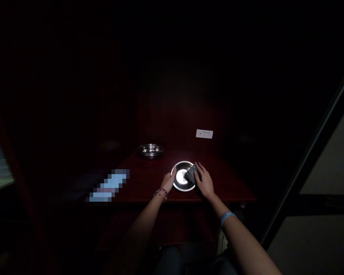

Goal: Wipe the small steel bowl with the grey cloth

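A shiny metal bowl point(182, 176) is tilted toward me above the dark red desk point(226, 187). Its left rim is gripped by my left hand point(168, 181), thumb on the inner side and the other fingers hidden behind. My right hand point(205, 181) is closed on a folded grey cloth point(192, 173), which lies against the bowl's right inner side and rim. Further back on the desk, to the left, stand more metal bowls point(150, 151), seemingly stacked; how many I cannot tell.
Behind the desk rises a dark red panel with a white socket plate point(204, 134). A blurred-out pale blue patch point(109, 187) shows at the desk's left. Below the desk top is a lower red shelf point(177, 229). The surroundings are very dark.
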### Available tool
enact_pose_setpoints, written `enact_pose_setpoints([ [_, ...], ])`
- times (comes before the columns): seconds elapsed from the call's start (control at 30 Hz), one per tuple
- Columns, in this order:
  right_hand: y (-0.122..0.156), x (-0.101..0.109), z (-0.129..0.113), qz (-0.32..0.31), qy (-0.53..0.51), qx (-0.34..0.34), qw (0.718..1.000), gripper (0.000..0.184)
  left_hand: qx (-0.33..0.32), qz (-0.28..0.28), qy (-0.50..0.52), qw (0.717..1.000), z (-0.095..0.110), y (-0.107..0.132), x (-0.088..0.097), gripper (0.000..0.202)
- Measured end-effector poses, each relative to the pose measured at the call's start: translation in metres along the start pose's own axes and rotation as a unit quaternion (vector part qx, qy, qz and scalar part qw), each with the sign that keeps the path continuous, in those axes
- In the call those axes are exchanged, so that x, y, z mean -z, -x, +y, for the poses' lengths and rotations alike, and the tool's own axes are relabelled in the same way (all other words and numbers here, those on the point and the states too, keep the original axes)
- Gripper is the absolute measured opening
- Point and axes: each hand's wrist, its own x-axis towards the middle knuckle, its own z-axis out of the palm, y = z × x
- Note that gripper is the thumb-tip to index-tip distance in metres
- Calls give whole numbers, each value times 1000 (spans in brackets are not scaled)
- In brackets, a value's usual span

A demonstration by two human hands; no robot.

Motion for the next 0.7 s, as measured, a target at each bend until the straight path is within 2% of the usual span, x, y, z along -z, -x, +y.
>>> enact_pose_setpoints([
  [0.17,1,0,-13,-28,-1,50,998,60,0,5,22,1000,1,1,-2,69],
  [0.3,2,-1,-18,-23,-7,67,997,63,17,15,11,1000,4,1,0,72],
  [0.57,-2,-9,-2,44,-86,-2,995,61,-3,6,15,1000,-1,0,-1,71],
  [0.63,-2,-12,3,40,-101,-44,993,58,-1,8,16,1000,-4,-1,-1,70],
  [0.7,-1,-14,7,9,-115,-92,989,50,-7,4,18,1000,-6,-3,-2,69],
])
